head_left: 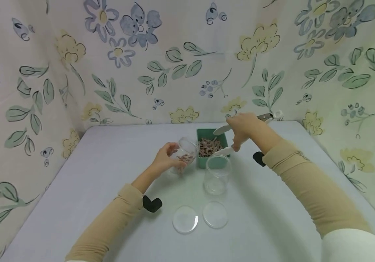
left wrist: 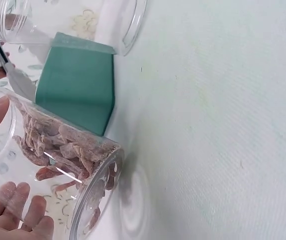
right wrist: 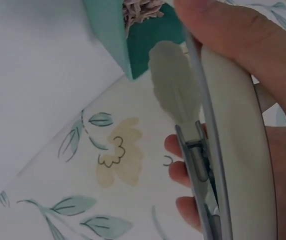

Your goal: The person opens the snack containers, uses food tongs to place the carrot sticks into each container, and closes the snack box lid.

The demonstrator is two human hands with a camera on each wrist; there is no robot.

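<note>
"Tongs [right wrist: 243, 140] in which hand?"

"The right hand [head_left: 243, 125]. Its thumb and fingers grip the two arms, which stand spread apart, with the pale scalloped tips at the green bin [head_left: 202, 162]. Whether either tip touches anything, I can't tell."

"Where on the table [head_left: 115, 153] is that bin?"

"Near the far edge, a little right of that edge's middle. Brown strips [head_left: 208, 147] that look like dried meat lie inside it."

"And the left hand [head_left: 165, 159]?"

"Curled round a clear jar [head_left: 190, 146], thumb on one side and fingers on the other. The jar is tilted, just left of the bin, with more of the strips inside."

"Does its base meet the table?"

"I can't tell from these views."

"What else is close by?"

"A second jar [head_left: 215, 185], also clear, stands upright just on the bin's near side. Farther from the far edge, two round clear lids [head_left: 185, 219] lie flat, one just beside the other."

"And behind it all?"

"A floral cloth [head_left: 177, 69], hanging beyond the table's far edge."
</note>
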